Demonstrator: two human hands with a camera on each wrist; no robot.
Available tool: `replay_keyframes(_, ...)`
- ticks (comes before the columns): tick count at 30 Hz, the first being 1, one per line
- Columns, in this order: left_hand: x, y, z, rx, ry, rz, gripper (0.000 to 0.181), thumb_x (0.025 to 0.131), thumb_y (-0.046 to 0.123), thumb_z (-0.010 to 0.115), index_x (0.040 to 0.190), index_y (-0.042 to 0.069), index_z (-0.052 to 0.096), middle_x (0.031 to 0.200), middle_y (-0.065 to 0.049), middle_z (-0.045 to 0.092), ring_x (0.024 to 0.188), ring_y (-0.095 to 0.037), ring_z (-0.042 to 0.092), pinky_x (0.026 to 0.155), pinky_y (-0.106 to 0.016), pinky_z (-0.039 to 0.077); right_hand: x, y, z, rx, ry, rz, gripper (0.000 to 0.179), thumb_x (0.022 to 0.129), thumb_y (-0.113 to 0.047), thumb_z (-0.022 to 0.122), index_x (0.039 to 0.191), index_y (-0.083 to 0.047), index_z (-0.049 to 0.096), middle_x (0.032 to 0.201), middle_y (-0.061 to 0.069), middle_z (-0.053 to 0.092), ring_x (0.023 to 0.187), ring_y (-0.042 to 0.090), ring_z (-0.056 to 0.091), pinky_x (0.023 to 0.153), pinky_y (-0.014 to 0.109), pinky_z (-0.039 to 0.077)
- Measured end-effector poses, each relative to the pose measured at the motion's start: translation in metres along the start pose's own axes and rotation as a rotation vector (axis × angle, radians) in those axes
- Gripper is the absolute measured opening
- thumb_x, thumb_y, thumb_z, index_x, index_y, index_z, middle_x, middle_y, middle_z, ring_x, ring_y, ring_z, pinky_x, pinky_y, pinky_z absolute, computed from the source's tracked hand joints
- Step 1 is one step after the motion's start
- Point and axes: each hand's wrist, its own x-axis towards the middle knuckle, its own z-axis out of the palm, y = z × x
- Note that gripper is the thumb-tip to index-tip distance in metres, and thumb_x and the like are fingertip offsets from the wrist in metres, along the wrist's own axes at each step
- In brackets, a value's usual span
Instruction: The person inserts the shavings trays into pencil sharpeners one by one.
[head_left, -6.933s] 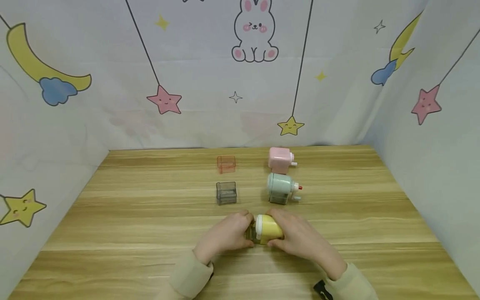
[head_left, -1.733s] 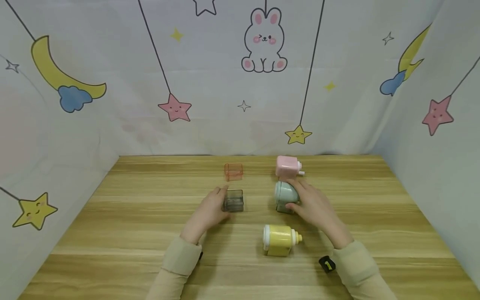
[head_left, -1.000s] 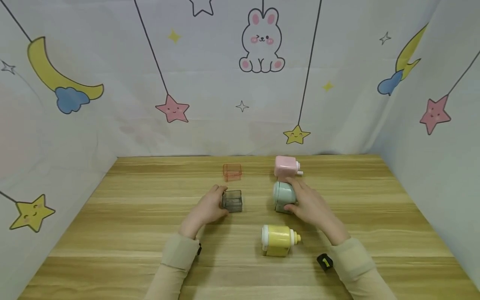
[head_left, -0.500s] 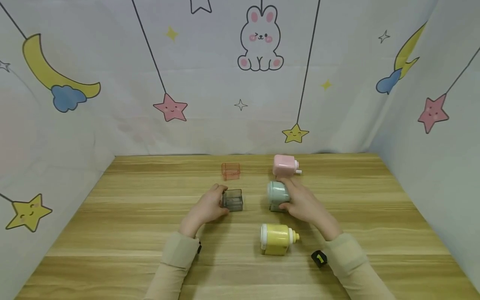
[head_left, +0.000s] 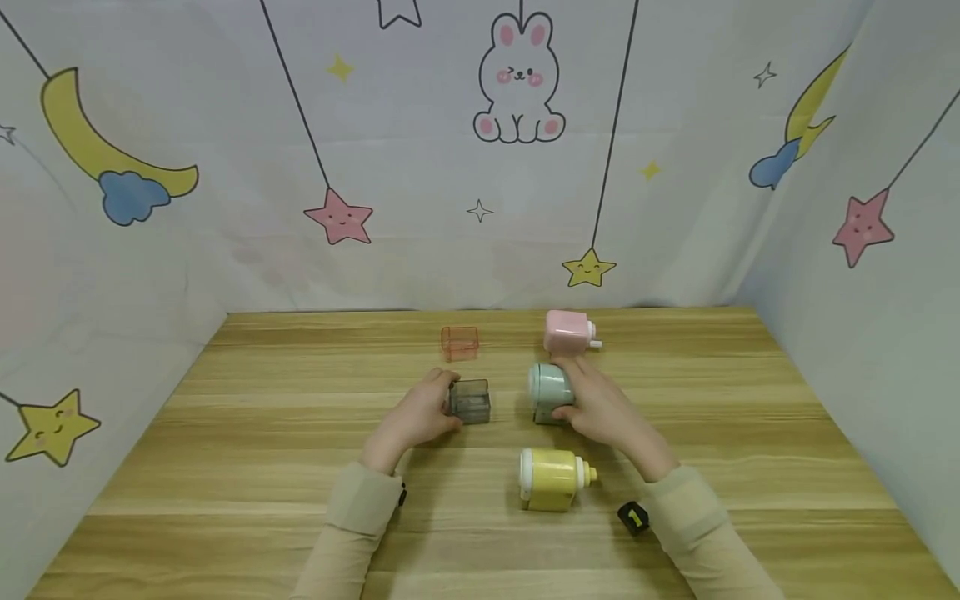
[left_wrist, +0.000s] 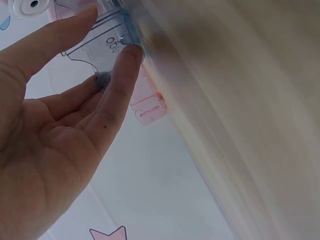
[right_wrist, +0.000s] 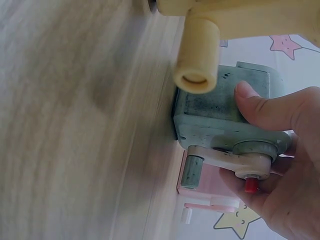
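Observation:
My left hand [head_left: 420, 412] grips a clear grey shavings drawer [head_left: 472, 402] from its left side, thumb in front and fingers behind. In the left wrist view the drawer [left_wrist: 102, 47] sits between thumb and fingers. My right hand [head_left: 603, 408] holds a mint-green crank pencil sharpener [head_left: 550, 390] by its right side. The right wrist view shows its crank and red knob [right_wrist: 251, 184] beside my palm. A gap separates drawer and sharpener; both are low over the table. Nearer me stands a yellow pencil sharpener [head_left: 553, 477], touched by neither hand.
A pink crank pencil sharpener [head_left: 567, 332] stands behind the green one, close to my right fingers. Behind the grey drawer lies a clear orange-red drawer [head_left: 460, 342]. The wooden table [head_left: 247, 467] meets a printed cloth backdrop [head_left: 412, 258] at its back and sides.
Both hands have left the yellow sharpener for the grey drawer and green sharpener. Over the last second, the green sharpener has moved left and the grey drawer slightly right, narrowing their gap.

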Motion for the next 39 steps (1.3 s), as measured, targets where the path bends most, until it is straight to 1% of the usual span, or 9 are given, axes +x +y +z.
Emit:
replay_keyframes(4, 0.002, 0.002, 0.001, -0.002, 0.001, 0.013, 0.068, 0.078, 0.007, 0.079, 0.136, -0.004, 0.045, 0.115, -0.015, 0.055, 0.078, -0.015, 0.049, 0.074, -0.033, 0.047, 0.000, 0.000, 0.000, -0.006, -0.001, 0.004, 0.067, 0.072, -0.011, 0.082, 0.129, -0.003, 0.048, 0.127, 0.018, 0.055, 0.112, 0.032, 0.057, 0.094, 0.050, 0.049)
replay_keyframes(8, 0.004, 0.005, 0.003, -0.006, 0.000, 0.025, 0.068, 0.077, 0.008, 0.079, 0.135, -0.005, 0.046, 0.116, -0.015, 0.055, 0.078, -0.015, 0.050, 0.075, -0.033, 0.047, 0.000, 0.000, 0.000, -0.016, -0.010, 0.015, 0.067, 0.073, -0.011, 0.082, 0.130, -0.003, 0.047, 0.128, 0.017, 0.054, 0.111, 0.031, 0.057, 0.094, 0.051, 0.049)
replay_keyframes(14, 0.006, 0.011, 0.004, -0.019, -0.018, 0.042, 0.066, 0.079, 0.007, 0.078, 0.135, -0.005, 0.045, 0.119, -0.016, 0.054, 0.076, -0.015, 0.050, 0.073, -0.033, 0.047, 0.000, 0.000, 0.000, -0.028, -0.022, 0.026, 0.069, 0.074, -0.013, 0.082, 0.132, -0.003, 0.046, 0.130, 0.016, 0.053, 0.113, 0.032, 0.057, 0.095, 0.051, 0.049)
replay_keyframes(17, 0.008, 0.013, 0.005, -0.024, -0.026, 0.050, 0.066, 0.079, 0.007, 0.077, 0.135, -0.005, 0.045, 0.117, -0.016, 0.054, 0.076, -0.014, 0.050, 0.073, -0.032, 0.047, 0.000, 0.000, 0.000, -0.034, -0.024, 0.028, 0.069, 0.074, -0.014, 0.081, 0.132, -0.004, 0.046, 0.131, 0.016, 0.053, 0.114, 0.032, 0.057, 0.096, 0.051, 0.049)
replay_keyframes(23, 0.012, 0.016, 0.009, -0.005, -0.022, 0.065, 0.066, 0.079, 0.008, 0.078, 0.135, -0.005, 0.045, 0.114, -0.015, 0.055, 0.077, -0.014, 0.050, 0.074, -0.033, 0.048, 0.000, 0.000, -0.001, -0.029, -0.030, 0.029, 0.068, 0.075, -0.014, 0.081, 0.132, -0.003, 0.046, 0.132, 0.017, 0.053, 0.115, 0.031, 0.056, 0.096, 0.051, 0.048)
replay_keyframes(27, 0.013, 0.019, 0.011, 0.010, -0.026, 0.088, 0.066, 0.078, 0.009, 0.078, 0.134, -0.006, 0.046, 0.115, -0.016, 0.055, 0.078, -0.015, 0.050, 0.076, -0.033, 0.048, 0.000, -0.001, -0.002, -0.031, -0.032, 0.029, 0.068, 0.075, -0.014, 0.081, 0.132, -0.003, 0.046, 0.131, 0.016, 0.053, 0.115, 0.031, 0.056, 0.096, 0.050, 0.048)
replay_keyframes(31, 0.014, 0.022, 0.012, 0.010, -0.034, 0.113, 0.065, 0.078, 0.008, 0.078, 0.133, -0.007, 0.046, 0.116, -0.018, 0.055, 0.078, -0.015, 0.051, 0.073, -0.032, 0.049, 0.000, 0.000, -0.002, -0.031, -0.033, 0.022, 0.068, 0.076, -0.015, 0.080, 0.132, -0.002, 0.046, 0.131, 0.016, 0.053, 0.116, 0.031, 0.056, 0.097, 0.050, 0.048)
replay_keyframes(39, 0.016, 0.025, 0.014, 0.020, -0.045, 0.117, 0.064, 0.079, 0.009, 0.077, 0.133, -0.007, 0.046, 0.113, -0.017, 0.056, 0.075, -0.014, 0.050, 0.070, -0.029, 0.047, 0.000, 0.002, -0.002, -0.034, -0.048, 0.015, 0.068, 0.076, -0.016, 0.080, 0.133, -0.002, 0.046, 0.132, 0.016, 0.053, 0.116, 0.032, 0.056, 0.096, 0.051, 0.049)
